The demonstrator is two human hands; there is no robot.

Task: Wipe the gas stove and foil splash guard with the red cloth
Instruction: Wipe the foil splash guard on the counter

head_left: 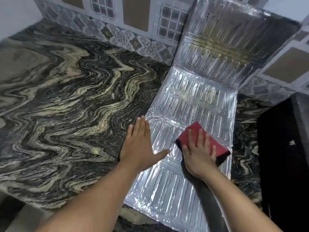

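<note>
The foil splash guard (197,101) lies partly flat on the marbled counter, its far panel leaning up against the tiled wall with brown stains on it. My right hand (199,151) presses flat on the folded red cloth (194,131), which rests on the near flat panel of the foil. My left hand (138,144) lies palm down, fingers spread, on the foil's left edge and the counter beside it, holding nothing. No gas stove is in view.
The swirled dark and cream counter (66,106) stretches to the left. Patterned wall tiles (133,22) run along the back. A dark recess (284,148) drops off at the right of the counter.
</note>
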